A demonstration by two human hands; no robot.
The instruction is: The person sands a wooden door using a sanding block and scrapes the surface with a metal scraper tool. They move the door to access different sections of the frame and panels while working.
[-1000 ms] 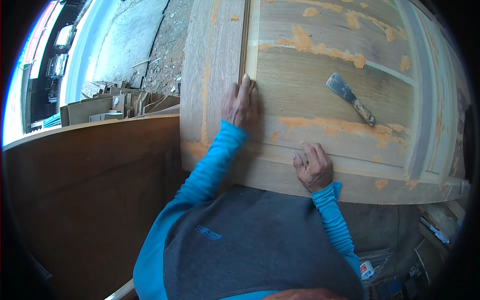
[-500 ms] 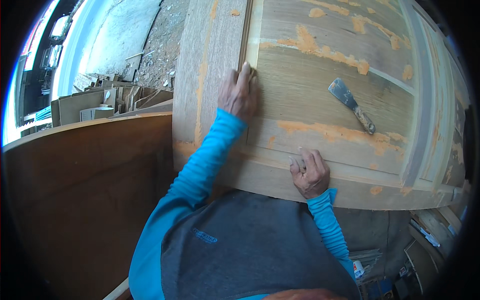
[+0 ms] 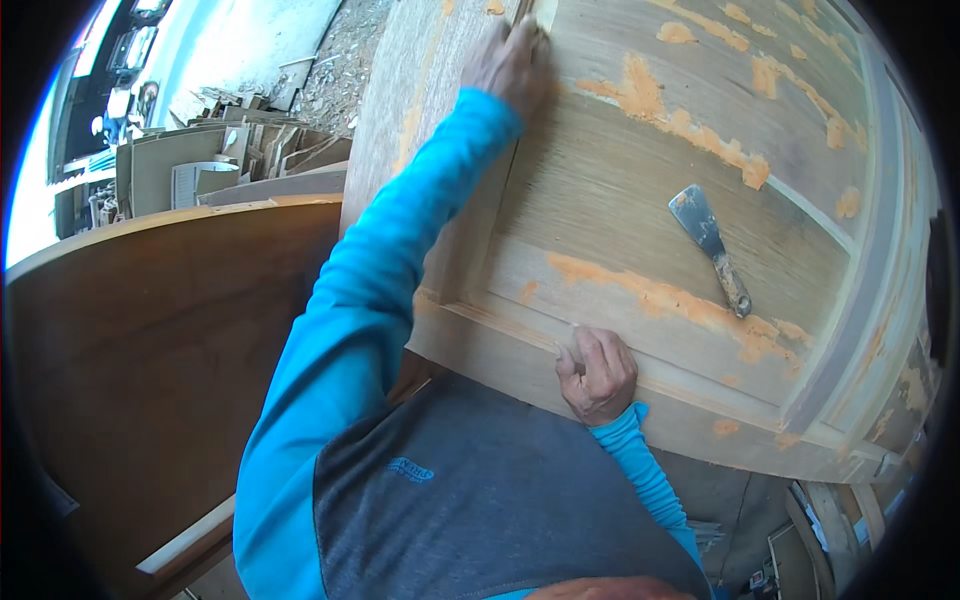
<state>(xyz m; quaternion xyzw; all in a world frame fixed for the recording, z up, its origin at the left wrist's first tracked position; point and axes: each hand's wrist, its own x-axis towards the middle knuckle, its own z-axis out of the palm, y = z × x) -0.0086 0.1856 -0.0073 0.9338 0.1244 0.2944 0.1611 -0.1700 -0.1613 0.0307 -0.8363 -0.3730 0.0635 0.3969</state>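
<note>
A wooden panelled door lies before me, patched with orange filler. My left hand is stretched far up its left side. The fingers press together on the moulding groove between the stile and the recessed panel. Motion smears them, and anything under them is hidden. Near the door's close edge my right hand rests on the bottom rail, its fingers loosely bent and the thumb apart from them, with nothing visible in it. A putty knife with a stained handle lies on the panel beyond my right hand, untouched.
At the left stands a large curved brown board with a pale top edge. Behind it are stacked wood offcuts and rubble-strewn ground. More wood pieces lean below the door's right corner.
My left hand has slid farther up along the moulding, away from me. The right hand stays on the bottom rail. The whole view has tilted somewhat, and the putty knife lies as before.
</note>
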